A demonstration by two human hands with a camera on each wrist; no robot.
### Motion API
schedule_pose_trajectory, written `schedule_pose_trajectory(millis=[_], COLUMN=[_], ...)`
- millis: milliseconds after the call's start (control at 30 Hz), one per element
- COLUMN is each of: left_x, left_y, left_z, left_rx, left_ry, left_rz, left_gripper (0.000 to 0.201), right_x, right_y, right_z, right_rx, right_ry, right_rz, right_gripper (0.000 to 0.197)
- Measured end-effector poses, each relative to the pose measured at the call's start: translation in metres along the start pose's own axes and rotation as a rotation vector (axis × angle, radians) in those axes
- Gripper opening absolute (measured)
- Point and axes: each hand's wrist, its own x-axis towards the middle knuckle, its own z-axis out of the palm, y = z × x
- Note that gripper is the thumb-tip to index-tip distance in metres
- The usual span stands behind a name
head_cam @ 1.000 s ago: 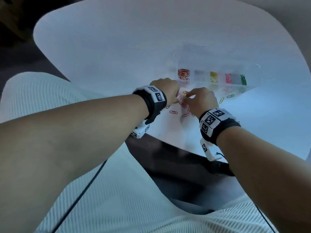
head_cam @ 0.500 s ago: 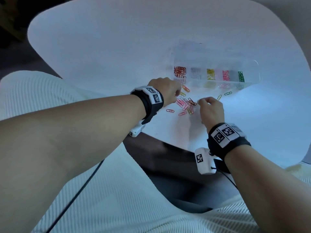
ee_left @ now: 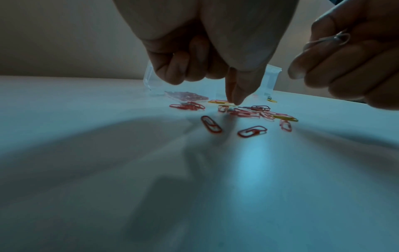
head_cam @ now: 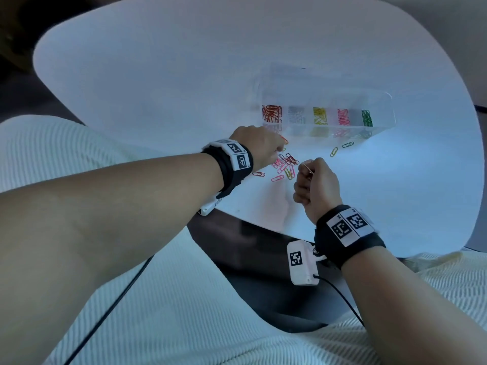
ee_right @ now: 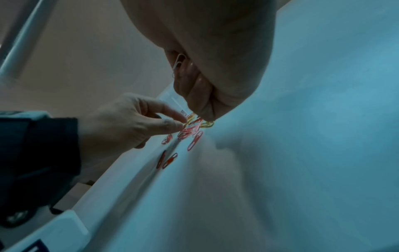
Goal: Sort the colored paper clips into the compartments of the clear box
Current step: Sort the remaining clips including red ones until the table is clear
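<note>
The right hand (head_cam: 317,184) pinches a silver wire paper clip (head_cam: 307,169) while the left hand's (head_cam: 259,146) thumb and forefinger close on the loose coloured paper clips (head_cam: 286,164) on the white desk (head_cam: 158,75).

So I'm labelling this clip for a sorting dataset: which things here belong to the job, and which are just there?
Part of the job:
- clear box, clips sorted by colour
- loose paper clips on the table
- white paper clip, pinched in the right hand
- left hand, fingertips down at the pile

Just there:
- white table
- wrist bands with cameras
</note>
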Motion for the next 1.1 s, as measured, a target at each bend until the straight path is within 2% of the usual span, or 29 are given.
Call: schedule_pose_trajectory(millis=[233,400,500,600,700,800,867,967,1033,1100], left_x=[0.004,0.001,-0.004,-0.001,0.002,0.001,0.002,0.003,0.001,0.001], left_y=[0.000,0.004,0.002,-0.002,-0.005,-0.011,-0.015,-0.019,-0.018,-0.017], left_z=[-0.003,-0.005,-0.009,-0.019,-0.035,-0.046,-0.046,-0.041,-0.038,-0.037], left_rx=[0.037,0.041,-0.210,-0.453,-0.654,-0.707,-0.728,-0.737,-0.678,-0.602], left_ry=[-0.055,-0.042,0.022,0.085,0.113,0.122,0.098,-0.017,-0.073,-0.066], left_rz=[-0.018,-0.013,-0.107,-0.203,-0.184,-0.121,-0.120,-0.159,-0.150,-0.138], left_gripper=[0.023,0.017,0.016,0.034,0.039,0.046,0.042,0.028,0.031,0.033], right_x=[-0.001,-0.001,0.000,0.000,0.001,0.006,0.014,0.026,0.032,0.037], right_y=[0.007,0.007,0.007,0.006,-0.001,-0.008,-0.013,-0.020,-0.022,-0.021], right_z=[-0.005,-0.004,-0.004,-0.005,-0.002,0.001,0.003,0.008,0.013,0.016], right_rx=[-0.006,0.009,0.029,0.097,0.228,0.221,0.066,-0.503,-0.834,-1.032], right_ry=[0.019,0.013,0.003,-0.076,-0.186,-0.218,-0.130,0.015,0.007,0.008], right_rz=[0.027,0.034,0.025,0.029,0.065,0.059,0.004,-0.232,-0.355,-0.373], right_gripper=[0.019,0.024,0.035,0.036,0.023,0.019,0.023,0.020,0.019,0.022])
